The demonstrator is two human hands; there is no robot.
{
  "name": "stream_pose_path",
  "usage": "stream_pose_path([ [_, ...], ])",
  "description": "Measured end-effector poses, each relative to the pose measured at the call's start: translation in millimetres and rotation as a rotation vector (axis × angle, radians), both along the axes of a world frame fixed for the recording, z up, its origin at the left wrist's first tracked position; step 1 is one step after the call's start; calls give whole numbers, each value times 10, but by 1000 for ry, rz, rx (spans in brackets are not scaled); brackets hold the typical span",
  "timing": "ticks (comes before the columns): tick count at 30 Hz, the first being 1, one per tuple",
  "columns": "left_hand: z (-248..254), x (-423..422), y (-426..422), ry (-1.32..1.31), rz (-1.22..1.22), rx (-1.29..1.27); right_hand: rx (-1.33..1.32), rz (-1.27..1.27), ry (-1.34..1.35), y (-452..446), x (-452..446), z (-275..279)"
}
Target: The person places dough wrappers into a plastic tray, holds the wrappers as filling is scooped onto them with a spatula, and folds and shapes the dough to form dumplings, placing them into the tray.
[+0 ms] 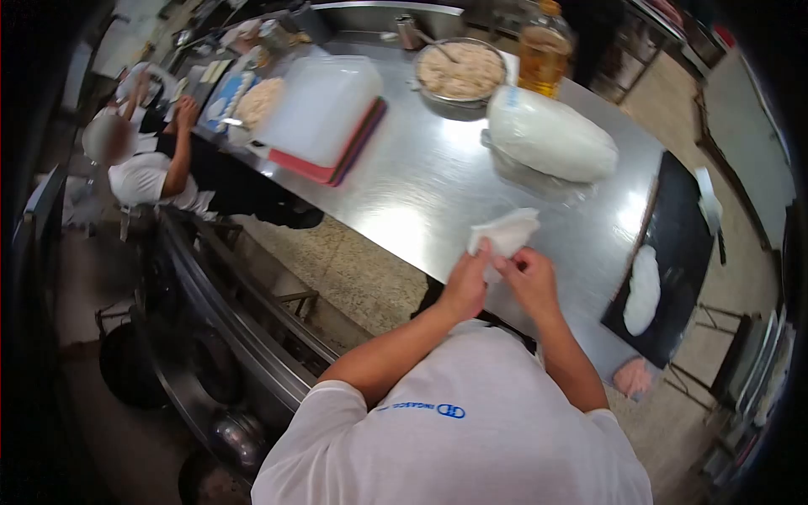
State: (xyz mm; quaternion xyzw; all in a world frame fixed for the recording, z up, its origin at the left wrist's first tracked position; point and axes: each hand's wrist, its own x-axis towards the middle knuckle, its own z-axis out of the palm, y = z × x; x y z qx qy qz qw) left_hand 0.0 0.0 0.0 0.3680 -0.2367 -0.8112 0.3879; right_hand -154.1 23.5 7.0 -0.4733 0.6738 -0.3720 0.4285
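Observation:
A thin, soft white sheet (507, 232) is held up over the near edge of the steel table. It could be dough or plastic film; I cannot tell which. My left hand (468, 283) pinches its left lower edge between thumb and fingers. Close beside it, my right hand (528, 278) has its fingers curled in on the right lower edge. Beyond my hands lies a large white bundle in clear plastic (551, 135). To the right, a long white lump (643, 290), like a roll of dough, rests on a black board (673, 252).
On the steel table (429, 181) stand a bowl of pale filling (461, 69) with a spoon, an oil bottle (543, 50) and stacked cutting boards (324, 114). A knife (711, 206) lies at the black board's right edge. Another person (151, 172) works at the far left.

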Motion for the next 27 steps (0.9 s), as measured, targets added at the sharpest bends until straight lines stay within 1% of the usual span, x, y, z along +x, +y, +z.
stream_pose_path([
  [1,43,-49,18,-65,-22,-38,21,-5,-12,5,-54,-23],
  [2,51,-109,31,-70,-25,-59,15,9,-68,16,-107,-52],
  [3,67,131,-29,43,-34,-34,58,12,-6,-35,149,123],
  [7,115,658,-444,29,-110,-131,-60,15,-104,-310,650,82],
  [10,172,880,-609,-90,-210,-255,-126,1,-139,-367,864,37],
  [13,319,982,-684,-158,-323,-314,-172,-72,-297,-364,963,-22],
  [16,161,920,-632,-180,-289,-413,-94,-27,-70,-362,937,87],
  [19,136,856,-660,-163,-245,-490,-129,-27,-132,-402,830,-58],
  [22,239,780,-637,-251,-251,-510,-217,-71,-154,-400,784,-46],
  [25,262,646,-591,-117,-211,-443,-169,-97,-63,-358,708,184],
  [27,345,551,-579,-148,-183,-403,-135,-118,-130,-339,629,183],
])
